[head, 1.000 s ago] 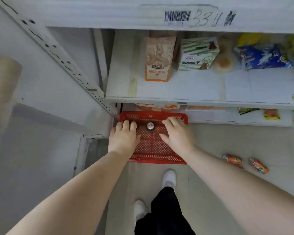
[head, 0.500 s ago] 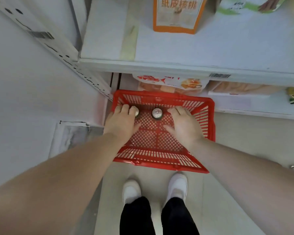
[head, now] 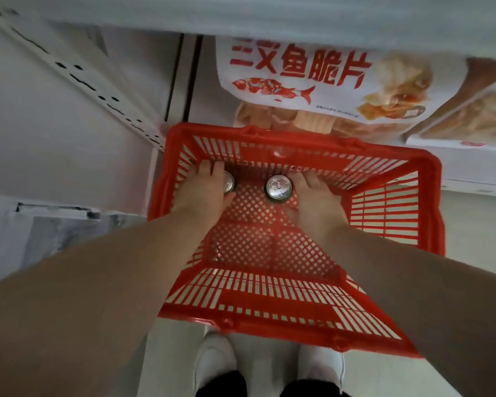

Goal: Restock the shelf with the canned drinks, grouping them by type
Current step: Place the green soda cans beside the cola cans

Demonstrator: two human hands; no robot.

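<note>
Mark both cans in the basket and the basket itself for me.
left can (head: 229, 181): head view, exposed edge of its lid.
right can (head: 279, 187): head view, centre of its lid.
red basket (head: 437, 207): head view, right-hand rim.

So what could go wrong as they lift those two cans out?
The left hand half hides one silver-topped can, so its grip is unclear; it might slip back into the red plastic basket. The white fish-print snack bag sits just beyond the basket's far rim, so a lifted can could knock it.

Shop: snack pack (head: 298, 81) on shelf (head: 476, 167), red shopping basket (head: 307, 143).
</note>
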